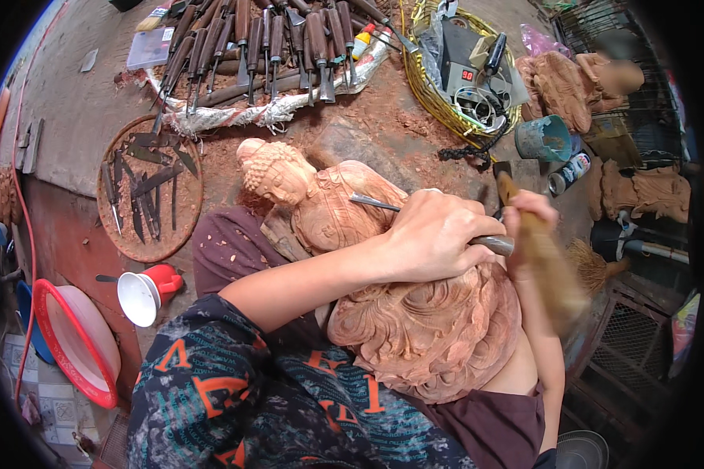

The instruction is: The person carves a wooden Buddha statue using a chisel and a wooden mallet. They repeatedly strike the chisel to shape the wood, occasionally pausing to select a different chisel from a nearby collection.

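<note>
A carved reddish wooden Buddha statue (pixel 434 332) lies across my lap. Its curly-haired head points to the far left and its swirled base rests nearest me. My left hand (pixel 438 234) is wrapped round a chisel (pixel 494 245); the metal blade comes out to the left over the statue's torso, and the dark handle end sticks out to the right. Just right of that handle, my right hand (pixel 530 213) grips a wooden mallet (pixel 554 273), which is smeared by motion. Where the chisel's edge meets the wood, I cannot tell contact for certain.
Many carving tools (pixel 270 47) lie on a rolled white cloth at the back. A round tray (pixel 150 248) of blades sits left, above a red-and-white cup (pixel 142 298). Right stand a teal pot (pixel 544 139), a can (pixel 569 173) and other carvings (pixel 559 86). Wood chips litter the floor.
</note>
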### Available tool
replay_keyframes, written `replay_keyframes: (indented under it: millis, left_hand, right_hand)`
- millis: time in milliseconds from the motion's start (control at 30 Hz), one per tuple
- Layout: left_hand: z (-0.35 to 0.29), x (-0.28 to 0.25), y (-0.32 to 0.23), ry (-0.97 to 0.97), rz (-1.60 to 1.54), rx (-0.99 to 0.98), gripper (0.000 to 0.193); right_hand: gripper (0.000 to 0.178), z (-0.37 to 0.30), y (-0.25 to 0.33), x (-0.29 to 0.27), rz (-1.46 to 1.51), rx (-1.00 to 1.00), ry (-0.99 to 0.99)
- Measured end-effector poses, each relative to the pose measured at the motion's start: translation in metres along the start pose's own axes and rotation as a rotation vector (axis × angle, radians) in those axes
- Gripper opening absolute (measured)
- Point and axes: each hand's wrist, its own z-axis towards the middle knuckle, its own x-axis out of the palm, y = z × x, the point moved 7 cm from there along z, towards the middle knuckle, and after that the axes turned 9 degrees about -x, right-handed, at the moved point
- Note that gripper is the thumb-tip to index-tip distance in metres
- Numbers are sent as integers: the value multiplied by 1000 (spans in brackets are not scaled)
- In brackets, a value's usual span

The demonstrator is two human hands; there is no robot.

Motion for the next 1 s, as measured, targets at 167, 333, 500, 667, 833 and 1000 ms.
replay_keyframes:
  millis: [167, 333, 500, 667, 833, 1000]
  left_hand:
    - [-1, -2, -1, -26, -4, 6, 30]
    - [0, 0, 1, -16, 3, 29, 32]
    - [-8, -9, 1, -83, -21, 74, 31]
    - [-14, -13, -15, -130, -63, 211, 32]
    - [-17, -10, -13, -145, -38, 218, 33]
    - [-14, -11, -13, -142, -45, 184, 34]
  right_hand:
    - [25, 3, -8, -19, 63, 73, -219]
    - [31, -7, -8, -7, -184, -8, 207]
    - [21, 3, 4, -20, 16, 210, -187]
    - [22, 2, 18, -13, -105, 193, 14]
    - [28, 5, 16, -8, 51, 193, 10]
    - [28, 3, 19, -15, 61, 148, -49]
